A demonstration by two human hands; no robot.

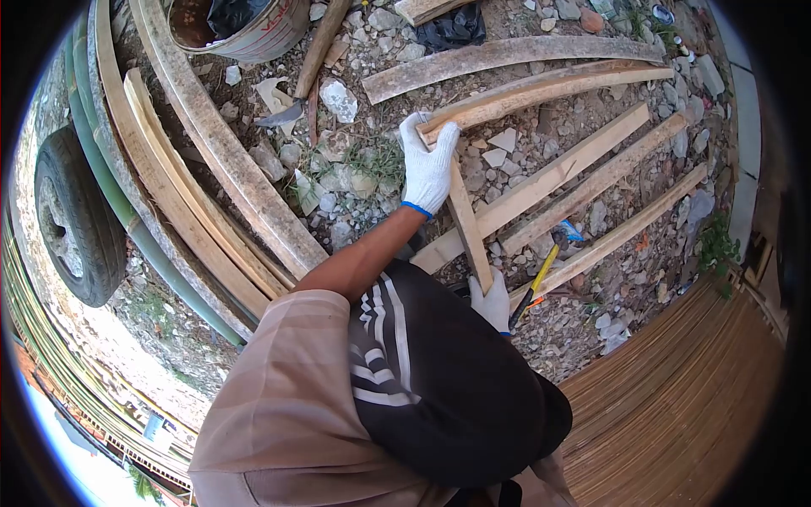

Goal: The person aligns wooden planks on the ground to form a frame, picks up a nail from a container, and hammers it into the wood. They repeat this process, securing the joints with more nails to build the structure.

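My left hand (427, 165), in a white glove, is closed on the near end of a long curved bamboo slat (557, 86) lying on stony ground. A short narrow wooden strip (467, 224) runs from under that hand down to my right hand (492, 302), also gloved, which grips its lower end beside my bent knee in black shorts. A yellow-handled tool (537, 277) lies right next to my right hand; whether the hand touches it is unclear.
Several straight planks (591, 182) lie to the right. Long curved slats (182, 182) and a tyre (74, 221) are at the left. A bucket (253, 29) and a blade with a wooden handle (296, 106) sit at the top. A woven bamboo mat (684, 406) covers the lower right.
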